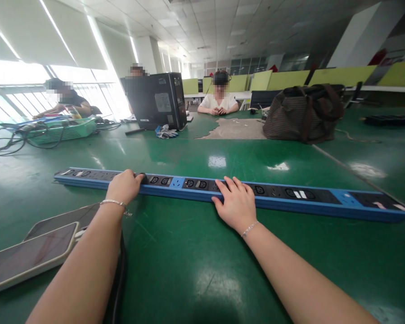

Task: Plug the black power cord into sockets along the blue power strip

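A long blue and black power strip (182, 194) lies across the green table, with rows of sockets facing up. My left hand (124, 185) is closed around a black plug (142, 178) at the left half of the strip. My fingers partly hide this plug, so how deep it sits in a socket cannot be told. A black cable (120, 274) runs down beside my left forearm. Right of the strip's middle, my right hand (238, 202) grips the strip, fingers over the top and thumb against its front side.
Two phones (33, 256) lie at the lower left, partly behind my left arm. Farther back stand a green basket (67, 131) with cables, a black computer case (162, 101), gloves (166, 132) and a brown bag (297, 114). Several people sit across the table (175, 261).
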The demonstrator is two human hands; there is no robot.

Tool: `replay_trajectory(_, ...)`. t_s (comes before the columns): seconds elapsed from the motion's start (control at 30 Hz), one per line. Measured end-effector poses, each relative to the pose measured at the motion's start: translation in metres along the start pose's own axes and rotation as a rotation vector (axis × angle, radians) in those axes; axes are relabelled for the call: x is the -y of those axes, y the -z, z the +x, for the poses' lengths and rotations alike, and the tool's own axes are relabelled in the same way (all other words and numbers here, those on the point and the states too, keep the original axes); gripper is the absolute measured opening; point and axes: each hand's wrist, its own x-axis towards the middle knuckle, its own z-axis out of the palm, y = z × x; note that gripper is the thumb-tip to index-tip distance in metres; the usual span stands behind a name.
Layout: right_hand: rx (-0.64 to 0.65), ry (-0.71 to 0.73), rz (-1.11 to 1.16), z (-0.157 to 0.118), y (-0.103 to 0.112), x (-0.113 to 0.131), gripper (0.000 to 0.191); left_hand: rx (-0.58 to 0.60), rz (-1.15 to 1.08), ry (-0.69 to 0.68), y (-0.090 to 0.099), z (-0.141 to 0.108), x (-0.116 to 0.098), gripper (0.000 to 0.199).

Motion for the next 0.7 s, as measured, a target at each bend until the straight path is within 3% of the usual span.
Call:
replay_trajectory(0.5, -0.002, 0.003, 0.023, 0.001, 0.000, 0.000, 0.046, -0.039, -0.004, 0.017, -0.008, 0.001, 0.000, 0.046)
replay_trajectory(0.6, -0.006, -0.002, 0.031, 0.001, -0.001, 0.000, 0.046, -0.093, -0.057, 0.073, 0.003, -0.005, -0.002, 0.046)
replay_trajectory(0.7, -0.006, -0.004, 0.032, 0.001, 0.000, 0.001, 0.046, -0.201, -0.105, 0.134, 0.032, -0.012, -0.003, 0.050)
